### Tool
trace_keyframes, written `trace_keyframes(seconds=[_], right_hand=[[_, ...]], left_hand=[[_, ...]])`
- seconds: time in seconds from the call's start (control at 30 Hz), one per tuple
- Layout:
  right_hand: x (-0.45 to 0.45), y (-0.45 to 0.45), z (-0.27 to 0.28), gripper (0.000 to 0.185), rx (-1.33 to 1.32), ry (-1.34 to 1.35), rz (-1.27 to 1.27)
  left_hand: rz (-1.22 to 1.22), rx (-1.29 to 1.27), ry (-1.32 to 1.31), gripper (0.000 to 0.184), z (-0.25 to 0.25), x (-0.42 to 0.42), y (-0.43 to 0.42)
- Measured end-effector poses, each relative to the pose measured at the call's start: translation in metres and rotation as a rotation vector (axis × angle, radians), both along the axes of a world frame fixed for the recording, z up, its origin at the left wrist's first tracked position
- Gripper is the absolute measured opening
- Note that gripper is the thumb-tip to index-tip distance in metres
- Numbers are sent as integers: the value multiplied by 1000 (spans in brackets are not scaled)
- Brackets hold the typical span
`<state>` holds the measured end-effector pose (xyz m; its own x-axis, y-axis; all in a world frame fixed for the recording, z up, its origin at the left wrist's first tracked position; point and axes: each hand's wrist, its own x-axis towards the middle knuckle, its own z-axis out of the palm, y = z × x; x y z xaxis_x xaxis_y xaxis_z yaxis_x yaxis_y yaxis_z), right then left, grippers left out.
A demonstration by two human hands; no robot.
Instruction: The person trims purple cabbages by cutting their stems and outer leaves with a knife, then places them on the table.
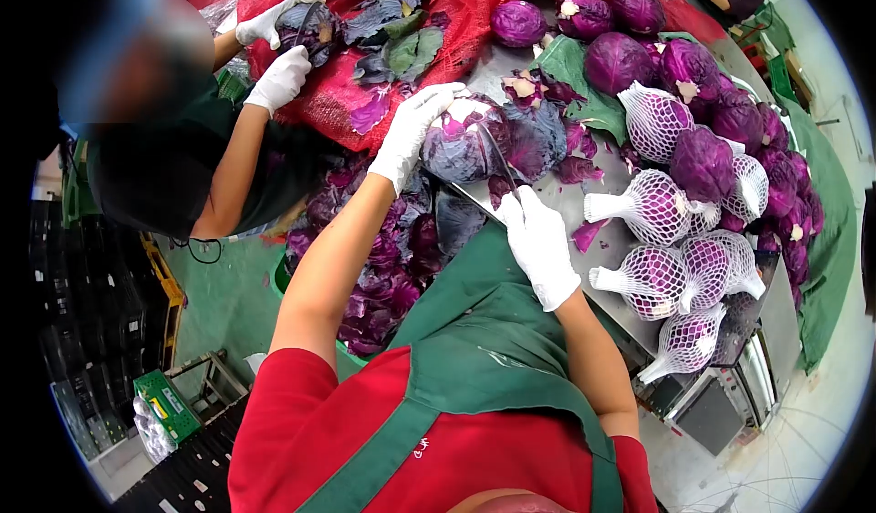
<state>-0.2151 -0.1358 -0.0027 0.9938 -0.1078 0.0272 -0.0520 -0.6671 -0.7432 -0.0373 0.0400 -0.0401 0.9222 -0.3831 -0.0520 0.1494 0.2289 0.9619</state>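
A red cabbage [464, 148] with dark outer leaves and a pale cut stem end sits at the edge of the metal table. My left hand [415, 134], in a white glove, grips its upper left side. In my gloved right hand [540, 244] is a knife [498, 155], its blade lying against the cabbage's right side. Another dark-leaved cabbage [537, 137] touches it on the right. Loose purple leaf pieces [580, 168] lie beside it. Below my left forearm, a green tub [281, 276] holds many cut-off leaves.
Trimmed cabbages [620, 64] are piled at the right. Several others in white foam nets [655, 207] lie nearer me. Red mesh sacks [465, 20] cover the back. At the left, a co-worker's gloved hands [281, 79] hold another cabbage [308, 31]. Black crates [87, 303] stand far left.
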Motion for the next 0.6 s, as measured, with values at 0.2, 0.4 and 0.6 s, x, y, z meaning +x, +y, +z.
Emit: trace_keyframes(seconds=[0.2, 0.4, 0.6], right_hand=[[-3, 8, -14, 18, -31, 1, -39], [-3, 8, -13, 19, 7, 5, -52], [-47, -4, -58, 20, -48, 41, -84]], left_hand=[[4, -3, 23, 33, 4, -3, -1], [5, -10, 23, 32, 2, -3, -1], [22, -29, 73, 30, 5, -3, -2]])
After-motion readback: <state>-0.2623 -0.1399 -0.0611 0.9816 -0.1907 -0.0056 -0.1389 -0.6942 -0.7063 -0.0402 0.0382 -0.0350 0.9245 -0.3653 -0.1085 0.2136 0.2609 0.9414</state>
